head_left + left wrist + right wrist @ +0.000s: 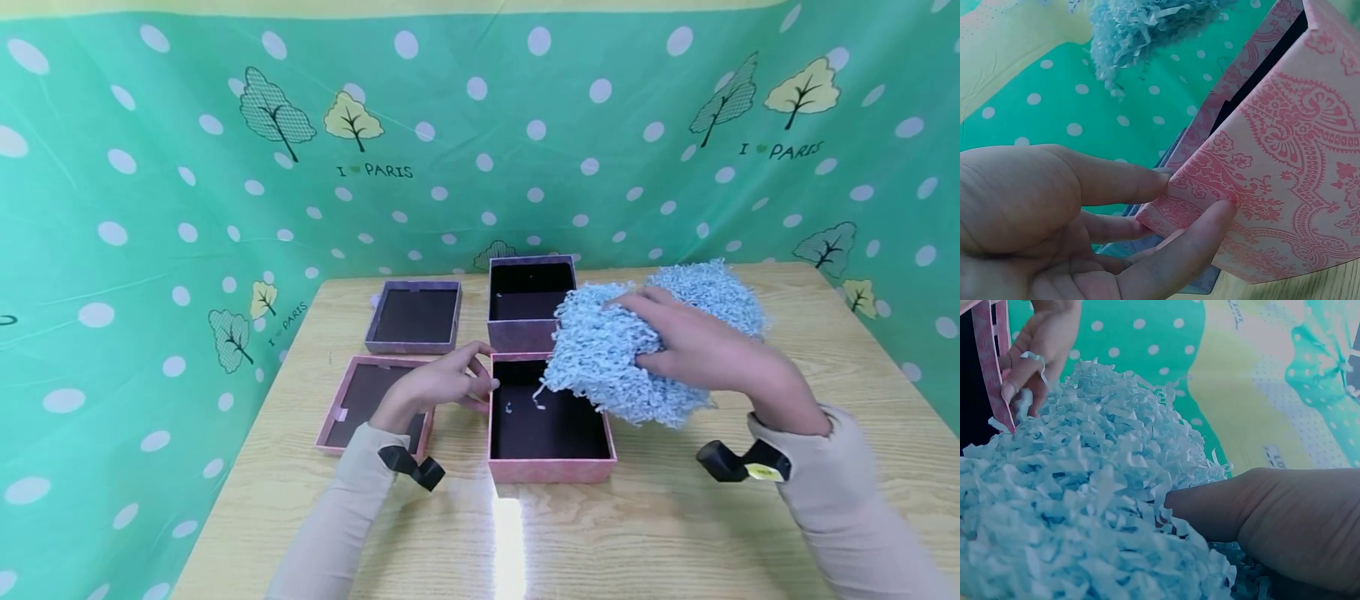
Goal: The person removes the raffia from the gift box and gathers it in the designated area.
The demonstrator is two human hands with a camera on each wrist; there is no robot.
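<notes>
My right hand [686, 342] grips a big clump of light blue shredded paper [607, 354], fingers and thumb sunk into it. The clump hangs over the right side of an open pink box [551, 472] with a black inside. A few loose blue shreds [538, 398] are in that box. My left hand [446, 379] holds the box at its left wall. In the left wrist view, thumb and fingers pinch the pink-patterned box [1285, 162] near a corner. The right wrist view is mostly filled by shredded paper [1091, 506], with the thumb pressed into it.
A second pile of blue shredded paper [712, 292] lies behind the right hand. An open purple box [525, 336] stands behind the pink one. To the left lie a purple lid [412, 345] and a pink lid [347, 400]. A green dotted cloth [480, 167] hangs behind the wooden table [645, 533].
</notes>
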